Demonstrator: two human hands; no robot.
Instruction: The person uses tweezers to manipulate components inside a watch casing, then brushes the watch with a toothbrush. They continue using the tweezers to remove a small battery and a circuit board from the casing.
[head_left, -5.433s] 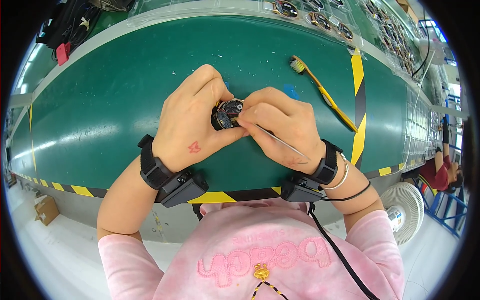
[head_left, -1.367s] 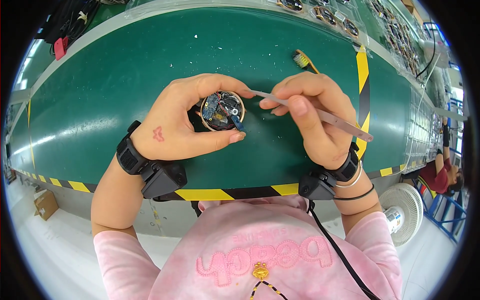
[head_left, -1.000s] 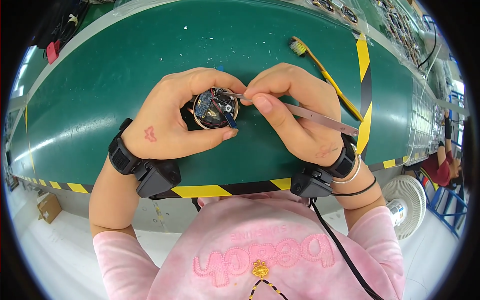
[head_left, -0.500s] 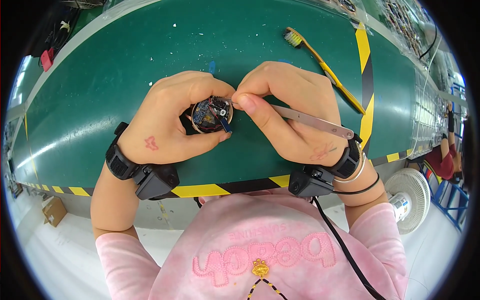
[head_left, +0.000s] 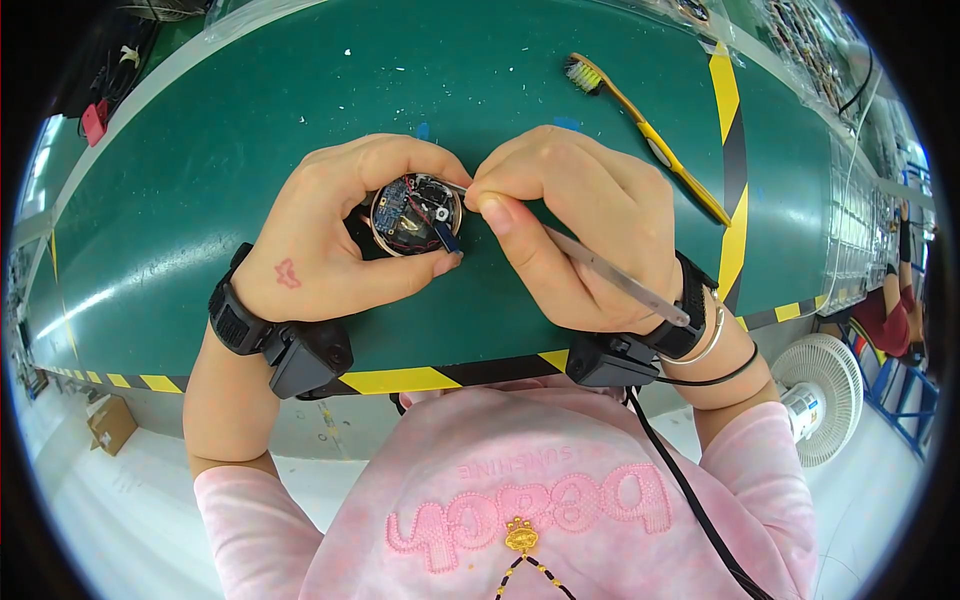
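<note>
My left hand (head_left: 335,225) curls around a small round electronic device (head_left: 405,235) with its inside exposed, thumb at the lower edge and forefinger along the top. Inside the round rim show a blue circuit board, thin red wires and a dark blue strip at the lower right. In my right hand (head_left: 585,215), pinched between thumb and fingers, is a pair of flat metal tweezers (head_left: 615,275). Their tip end reaches the right side of the device, mostly hidden by my fingers. Whether the tips touch a part inside cannot be made out.
A yellow toothbrush (head_left: 650,140) lies on the green work table (head_left: 230,140), right of my right hand. Blue bits and white specks are scattered beyond my hands. Yellow-black tape (head_left: 400,381) borders the table. A white fan (head_left: 815,400) stands at lower right; a cable hangs from my right wrist.
The round device has shifted slightly left and up and turned a little in my left hand. The tweezers now slant more steeply, their rear end lower and further left.
</note>
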